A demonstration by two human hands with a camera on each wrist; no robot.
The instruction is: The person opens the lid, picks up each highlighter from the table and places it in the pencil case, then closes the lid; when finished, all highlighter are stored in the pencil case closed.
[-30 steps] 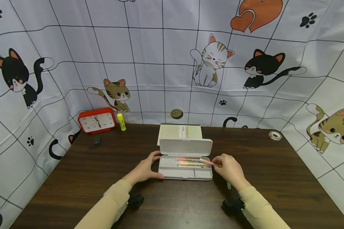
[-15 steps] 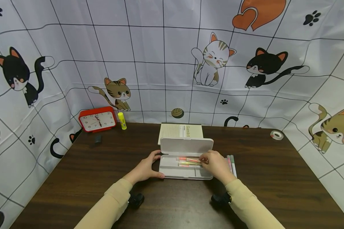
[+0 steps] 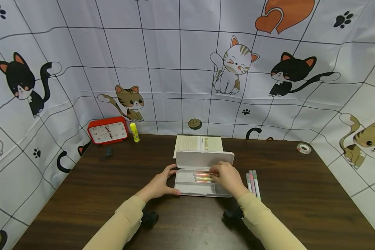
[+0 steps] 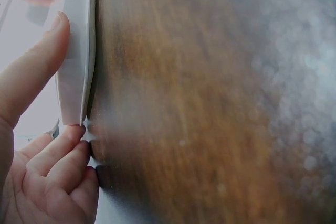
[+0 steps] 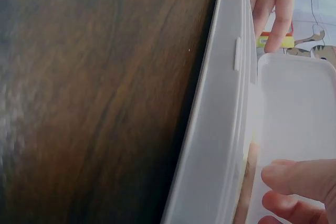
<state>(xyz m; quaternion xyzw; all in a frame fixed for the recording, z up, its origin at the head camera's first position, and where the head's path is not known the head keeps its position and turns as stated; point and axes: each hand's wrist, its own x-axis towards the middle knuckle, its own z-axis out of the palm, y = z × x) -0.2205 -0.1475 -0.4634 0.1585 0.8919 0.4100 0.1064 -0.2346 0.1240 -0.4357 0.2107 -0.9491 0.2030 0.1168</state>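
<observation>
Dark brown wood grain runs across the table point(image 3: 300, 198), and two pale yellow sleeves point(image 3: 125, 220) reach over its near part. Between the hands lies an open white pencil case point(image 3: 194, 188), its long axis running left to right, with its lid point(image 3: 192, 159) tipped up along the far side. Several slim pens point(image 3: 201, 174) lie lengthwise in its far compartment. The left hand point(image 3: 160, 184) holds the case's left end, thumb on the near edge, fingers spread toward the far corner. The right hand point(image 3: 227, 176) bends its fingers over the right ends of the pens; whether it pinches one cannot be told. Just right of that wrist, three markers point(image 3: 252, 181) lie side by side, pointing away from the person. Farther back are a small dark block point(image 3: 108, 151), a roll of tape point(image 3: 304, 148), a notebook point(image 3: 188, 144) behind the lid, a yellow tube point(image 3: 134, 132) and a red clock point(image 3: 108, 132). Behind everything hangs a white gridded cloth point(image 3: 165, 52) printed with cats.
</observation>
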